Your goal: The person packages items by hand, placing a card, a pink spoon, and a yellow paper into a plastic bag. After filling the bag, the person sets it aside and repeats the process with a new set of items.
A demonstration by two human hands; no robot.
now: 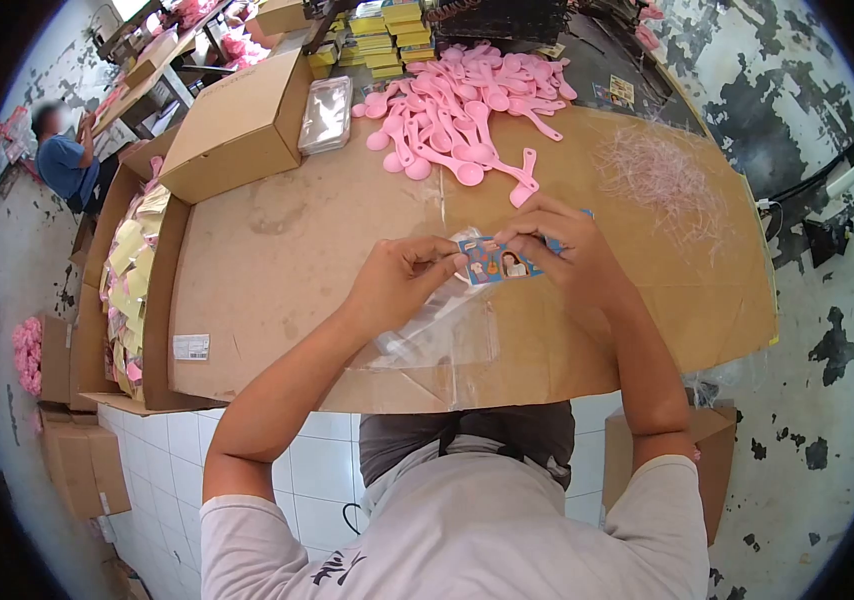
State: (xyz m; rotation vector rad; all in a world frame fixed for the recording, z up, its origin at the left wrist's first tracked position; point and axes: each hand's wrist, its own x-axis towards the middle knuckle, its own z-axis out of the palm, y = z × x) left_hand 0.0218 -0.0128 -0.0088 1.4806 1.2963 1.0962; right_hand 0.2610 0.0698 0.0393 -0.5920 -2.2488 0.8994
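A small blue printed card (481, 268) with pictures on it is held up over the cardboard-covered table. My left hand (412, 278) pinches its left edge between thumb and fingers. At the card's upper right, my right hand (565, 250) grips it, fingers bent over part of the print. Beneath the hands lies clear plastic, seemingly bags (442, 335), partly hidden by my left hand. Just beyond my right hand, a pile of pink plastic spoons (462, 115) spreads across the far side.
An open carton (162, 290) of wrapped pieces stands left, beside a closed cardboard box (237, 125). A stack of clear bags (327, 112) and bundled yellow cards (387, 35) lie at the back. Thin plastic strips (667, 180) cover the right side. A person (69, 160) sits far left.
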